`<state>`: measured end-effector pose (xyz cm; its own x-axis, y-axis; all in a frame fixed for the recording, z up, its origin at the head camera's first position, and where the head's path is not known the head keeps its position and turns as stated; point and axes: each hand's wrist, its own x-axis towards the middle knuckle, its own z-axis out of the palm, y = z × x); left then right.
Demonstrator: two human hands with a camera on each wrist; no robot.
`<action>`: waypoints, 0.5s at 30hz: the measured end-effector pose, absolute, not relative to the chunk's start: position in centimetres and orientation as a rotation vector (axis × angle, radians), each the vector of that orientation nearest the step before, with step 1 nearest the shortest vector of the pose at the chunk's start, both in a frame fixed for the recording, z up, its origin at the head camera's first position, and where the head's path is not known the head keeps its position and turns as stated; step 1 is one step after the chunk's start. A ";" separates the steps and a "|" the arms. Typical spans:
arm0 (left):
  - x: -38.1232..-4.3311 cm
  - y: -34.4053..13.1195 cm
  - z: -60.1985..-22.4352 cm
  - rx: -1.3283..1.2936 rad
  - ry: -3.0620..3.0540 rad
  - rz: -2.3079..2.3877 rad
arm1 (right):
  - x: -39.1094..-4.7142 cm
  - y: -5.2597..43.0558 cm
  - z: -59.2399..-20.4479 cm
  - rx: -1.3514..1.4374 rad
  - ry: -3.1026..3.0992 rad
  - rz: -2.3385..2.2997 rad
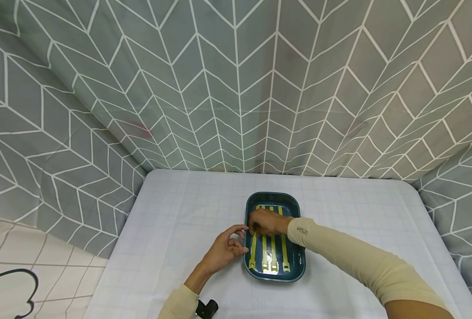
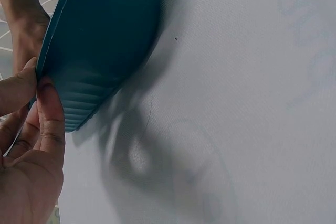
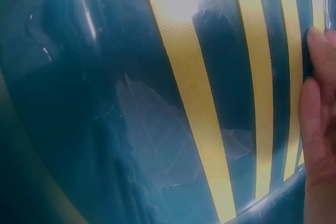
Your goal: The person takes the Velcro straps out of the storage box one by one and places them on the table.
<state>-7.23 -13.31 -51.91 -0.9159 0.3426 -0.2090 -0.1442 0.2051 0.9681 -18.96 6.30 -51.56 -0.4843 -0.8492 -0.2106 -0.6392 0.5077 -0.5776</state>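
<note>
A dark teal tray [image 1: 275, 278] with a raised rim stands on the table. Several yellow cable ties [image 1: 285, 254], flat straps with a slotted head at the near end, lie lengthwise in it side by side. My right hand [image 1: 268, 221] reaches in from the right, fingers bent down, and pinches the leftmost cable tie [image 1: 253, 254] around mid-length. In the right wrist view its fingertips [image 3: 311, 95] overlap that strap. Outside the tray, my left hand [image 1: 225, 248] holds the left rim between thumb and finger; in the left wrist view a finger [image 2: 51, 111] lies against the outer wall.
A white cloth covers the table [image 1: 180, 212]. Grey curtains [image 1: 240, 88] with white zigzag lines hang behind it and at both sides. A small black device [image 1: 206, 309] sits at my left wrist. Pale floor tiles [image 1: 40, 252] show at the lower left.
</note>
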 end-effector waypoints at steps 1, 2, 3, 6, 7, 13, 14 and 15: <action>-7.2 -13.3 -51.9 0.186 2.104 1.763 | -18.9 6.3 -51.5 -1.218 2.279 -0.592; -7.2 -13.3 -52.0 0.188 2.099 1.769 | -18.9 6.3 -51.5 -1.219 2.280 -0.589; -7.3 -13.3 -51.9 0.189 2.096 1.771 | -18.9 6.3 -51.5 -1.217 2.281 -0.588; -7.2 -13.3 -51.8 0.192 2.092 1.776 | -18.9 6.3 -51.5 -1.217 2.288 -0.581; -7.2 -13.3 -51.8 0.195 2.092 1.778 | -18.9 6.3 -51.5 -1.219 2.290 -0.578; -7.2 -13.3 -51.8 0.205 2.102 1.775 | -19.0 6.2 -51.8 -1.258 2.286 -0.589; -7.2 -13.3 -51.9 0.205 2.103 1.774 | -19.0 6.2 -51.8 -1.262 2.279 -0.595; -7.2 -13.3 -51.9 0.206 2.102 1.775 | -19.0 6.2 -51.8 -1.266 2.270 -0.601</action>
<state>-7.17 -13.31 -51.90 -0.9167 0.3503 -0.1923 -0.1309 0.1914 0.9727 -18.97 6.21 -51.80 -0.4643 -0.8659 -0.1861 -0.6606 0.4786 -0.5784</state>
